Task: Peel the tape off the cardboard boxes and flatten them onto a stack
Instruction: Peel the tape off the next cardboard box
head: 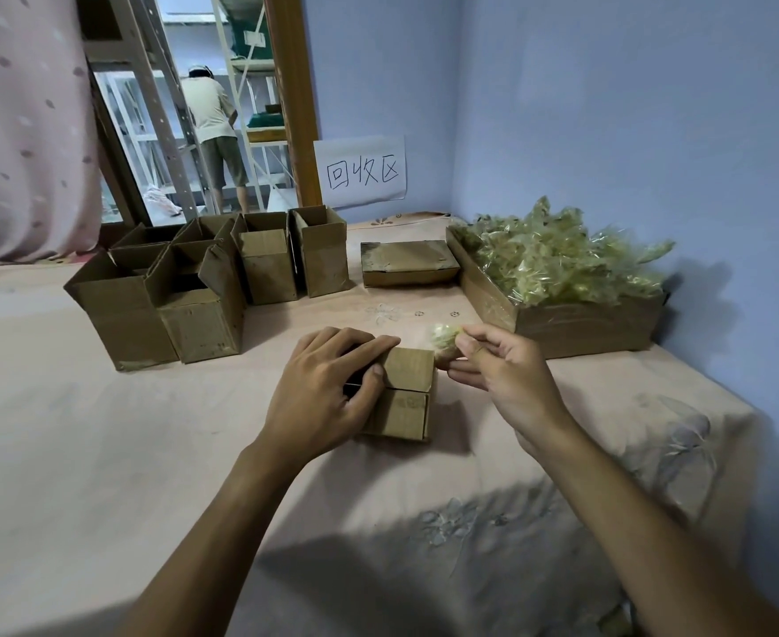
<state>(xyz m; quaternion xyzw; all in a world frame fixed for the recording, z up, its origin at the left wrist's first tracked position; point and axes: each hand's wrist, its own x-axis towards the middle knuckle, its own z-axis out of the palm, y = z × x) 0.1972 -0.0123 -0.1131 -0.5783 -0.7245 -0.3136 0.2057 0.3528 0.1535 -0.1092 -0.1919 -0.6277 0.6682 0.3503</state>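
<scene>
My left grip [327, 383] is holding the small box [406, 393] at the middle of the table [102, 452], and my right grip [507, 365] is pinching a crumpled tape wad [445, 337]. I should be keeping the box steady while dropping the wad into the tape bin [585, 324]. Its flap seam is running left to right; the long axis is unclear.

Two hands [327, 388], one box [408, 393], one tape wad [443, 338], six open boxes [265, 262].
</scene>
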